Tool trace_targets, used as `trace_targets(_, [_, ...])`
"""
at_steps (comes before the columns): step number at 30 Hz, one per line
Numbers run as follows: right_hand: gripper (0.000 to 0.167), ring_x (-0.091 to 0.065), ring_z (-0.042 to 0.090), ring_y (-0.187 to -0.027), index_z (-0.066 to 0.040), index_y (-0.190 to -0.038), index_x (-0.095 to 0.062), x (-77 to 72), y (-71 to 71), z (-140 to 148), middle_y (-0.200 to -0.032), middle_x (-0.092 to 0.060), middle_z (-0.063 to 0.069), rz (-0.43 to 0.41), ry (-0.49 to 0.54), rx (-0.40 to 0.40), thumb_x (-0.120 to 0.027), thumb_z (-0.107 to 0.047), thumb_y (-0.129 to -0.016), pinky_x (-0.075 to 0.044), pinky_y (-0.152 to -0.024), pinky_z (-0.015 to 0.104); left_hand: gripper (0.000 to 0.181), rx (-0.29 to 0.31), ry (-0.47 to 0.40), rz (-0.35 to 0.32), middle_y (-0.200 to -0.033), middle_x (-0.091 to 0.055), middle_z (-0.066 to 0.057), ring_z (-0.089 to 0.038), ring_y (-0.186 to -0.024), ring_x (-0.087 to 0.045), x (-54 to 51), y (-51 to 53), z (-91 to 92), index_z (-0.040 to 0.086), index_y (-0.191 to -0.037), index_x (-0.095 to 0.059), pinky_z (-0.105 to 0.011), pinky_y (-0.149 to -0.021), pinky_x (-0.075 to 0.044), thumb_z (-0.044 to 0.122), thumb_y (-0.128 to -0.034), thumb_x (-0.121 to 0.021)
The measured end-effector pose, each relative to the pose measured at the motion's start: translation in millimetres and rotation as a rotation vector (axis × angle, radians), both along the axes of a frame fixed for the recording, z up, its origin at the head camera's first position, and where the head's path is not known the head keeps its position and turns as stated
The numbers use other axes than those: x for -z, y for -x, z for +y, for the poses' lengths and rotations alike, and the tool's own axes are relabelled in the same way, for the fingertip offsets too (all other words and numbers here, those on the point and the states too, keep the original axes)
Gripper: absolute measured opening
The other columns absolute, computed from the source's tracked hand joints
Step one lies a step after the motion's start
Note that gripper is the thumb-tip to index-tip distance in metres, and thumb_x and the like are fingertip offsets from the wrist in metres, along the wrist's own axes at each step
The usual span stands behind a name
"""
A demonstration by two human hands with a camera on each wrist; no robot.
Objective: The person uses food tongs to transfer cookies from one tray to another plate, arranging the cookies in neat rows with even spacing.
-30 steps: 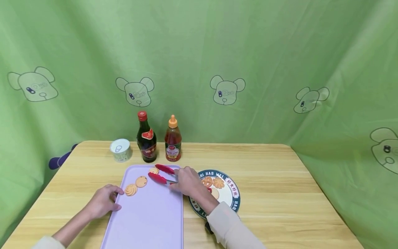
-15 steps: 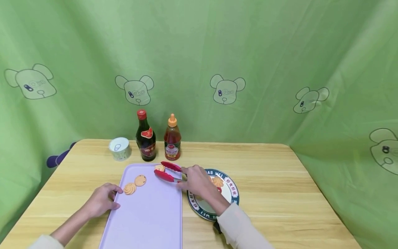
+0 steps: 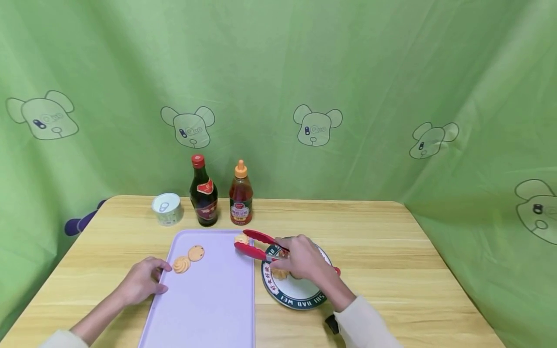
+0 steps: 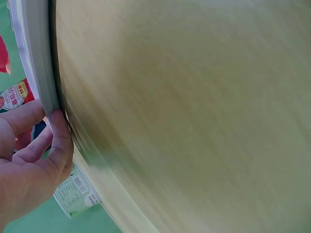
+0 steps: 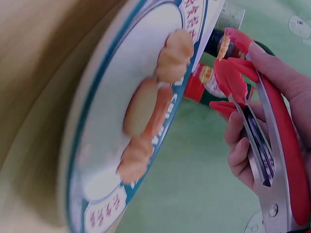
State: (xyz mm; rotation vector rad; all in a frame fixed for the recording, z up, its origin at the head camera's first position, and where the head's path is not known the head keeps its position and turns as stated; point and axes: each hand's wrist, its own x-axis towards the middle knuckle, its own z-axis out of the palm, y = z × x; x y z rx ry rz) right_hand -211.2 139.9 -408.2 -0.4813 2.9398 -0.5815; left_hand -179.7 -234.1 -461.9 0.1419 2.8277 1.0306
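My left hand [image 3: 145,280] pinches the left edge of the lilac tray [image 3: 204,309]; the left wrist view shows thumb and fingers on both sides of its rim. A swirled cookie [image 3: 181,264] and a round cookie [image 3: 196,253] lie on the tray's upper left. My right hand [image 3: 306,257] grips red-tipped metal tongs [image 3: 251,251]. Between the tips of these tongs is a cookie [image 3: 241,239], seen over the tray's far right corner. Under my right hand is the plate [image 3: 300,303] with a green lettered rim, partly hidden. Several cookies lie on it, including a ridged one [image 5: 175,56].
Behind the tray stand a dark red-capped bottle [image 3: 204,200], a red sauce bottle [image 3: 241,198] with an orange nozzle, and a pull-tab can [image 3: 167,210]. A green curtain [image 3: 278,58] hangs behind the wooden table [image 3: 391,270].
My right hand has moved right, carrying the tongs and cookie from the tray's far middle to its far right corner. The left hand stays at the tray's edge.
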Motion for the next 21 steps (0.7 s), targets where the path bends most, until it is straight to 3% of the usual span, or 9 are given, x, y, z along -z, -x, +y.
trace_targets(3, [0.068,-0.034,0.007,-0.038,-0.012,-0.131,-0.057,-1.0,-3.8,13,-0.049,-0.038,-0.003,0.022,0.002,-0.009,-0.077,-0.044,-0.074,-0.027,-0.039,0.018,0.042,0.001,-0.001,0.003,-0.091,-0.059,-0.009,-0.016,-0.078,-0.055,0.2,0.0,0.5,-0.001,-0.102,-0.065,-0.023,-0.062,-0.046,-0.001,-0.0629,-0.079])
trace_targets(5, [0.066,-0.033,0.006,-0.040,-0.011,-0.128,-0.059,-1.5,-6.6,21,-0.056,-0.051,0.000,0.046,0.017,-0.016,-0.078,-0.041,-0.073,-0.027,-0.040,0.018,0.042,0.000,0.000,0.005,-0.091,-0.059,-0.008,-0.016,-0.078,-0.055,0.2,-0.1,0.7,-0.001,-0.102,-0.065,-0.023,-0.062,-0.046,-0.001,-0.0625,-0.079])
trace_targets(8, [0.064,-0.026,0.005,-0.042,-0.012,-0.127,-0.061,-1.4,-10.3,35,-0.056,-0.049,0.001,0.060,0.028,-0.018,-0.080,-0.039,-0.072,-0.024,-0.041,0.017,0.042,-0.005,0.003,0.003,-0.091,-0.059,-0.009,-0.016,-0.078,-0.055,0.2,-0.4,0.5,-0.001,-0.101,-0.065,-0.024,-0.063,-0.046,-0.001,-0.0621,-0.080])
trace_targets(11, [0.063,-0.025,0.007,-0.045,-0.012,-0.125,-0.062,-2.1,-13.2,47,-0.052,-0.037,-0.001,0.056,0.034,-0.008,-0.081,-0.038,-0.070,-0.026,-0.043,0.018,0.042,-0.010,0.005,-0.004,-0.092,-0.059,-0.009,-0.017,-0.078,-0.055,0.5,-0.6,0.1,-0.001,-0.102,-0.065,-0.024,-0.063,-0.046,-0.001,-0.0623,-0.080])
trace_targets(12, [0.063,-0.027,0.007,-0.045,-0.013,-0.125,-0.062,-2.4,-13.9,52,-0.052,-0.041,0.001,0.053,0.037,-0.003,-0.081,-0.038,-0.070,-0.028,-0.043,0.019,0.042,-0.012,0.005,-0.006,-0.092,-0.059,-0.009,-0.017,-0.078,-0.055,0.7,-0.7,0.1,-0.001,-0.102,-0.065,-0.024,-0.063,-0.046,-0.001,-0.0623,-0.080])
trace_targets(14, [0.063,-0.045,0.009,-0.052,-0.012,-0.123,-0.064,-3.7,-15.2,61,-0.067,-0.063,0.006,0.058,0.045,0.007,-0.082,-0.036,-0.068,-0.040,-0.051,0.020,0.042,-0.014,0.003,-0.005,-0.092,-0.059,-0.009,-0.017,-0.078,-0.056,1.0,-0.7,-0.1,-0.001,-0.102,-0.065,-0.024,-0.063,-0.046,-0.001,-0.0623,-0.079])
trace_targets(15, [0.063,-0.054,0.011,-0.061,-0.011,-0.122,-0.064,-4.5,-15.6,65,-0.081,-0.070,0.011,0.057,0.048,0.014,-0.083,-0.036,-0.068,-0.046,-0.057,0.022,0.042,-0.014,0.002,-0.003,-0.092,-0.059,-0.009,-0.017,-0.078,-0.056,1.2,-0.6,-0.2,-0.001,-0.102,-0.065,-0.024,-0.063,-0.046,-0.001,-0.0623,-0.079])
trace_targets(18, [0.063,-0.067,0.021,-0.096,-0.012,-0.122,-0.065,-7.4,-17.3,81,-0.119,-0.066,0.013,0.047,0.057,0.045,-0.084,-0.035,-0.066,-0.055,-0.079,0.034,0.042,-0.009,-0.001,0.004,-0.092,-0.059,-0.009,-0.016,-0.078,-0.055,1.7,-0.4,-0.5,-0.001,-0.101,-0.065,-0.023,-0.062,-0.046,-0.001,-0.0622,-0.079])
trace_targets(21, [0.064,-0.063,0.026,-0.109,-0.013,-0.123,-0.064,-10.1,-19.2,96,-0.121,-0.066,0.012,0.021,0.067,0.074,-0.084,-0.035,-0.066,-0.052,-0.089,0.042,0.042,-0.004,-0.004,0.008,-0.092,-0.059,-0.009,-0.016,-0.078,-0.055,1.8,-0.3,-0.6,-0.001,-0.101,-0.065,-0.023,-0.062,-0.046,-0.001,-0.0621,-0.079])
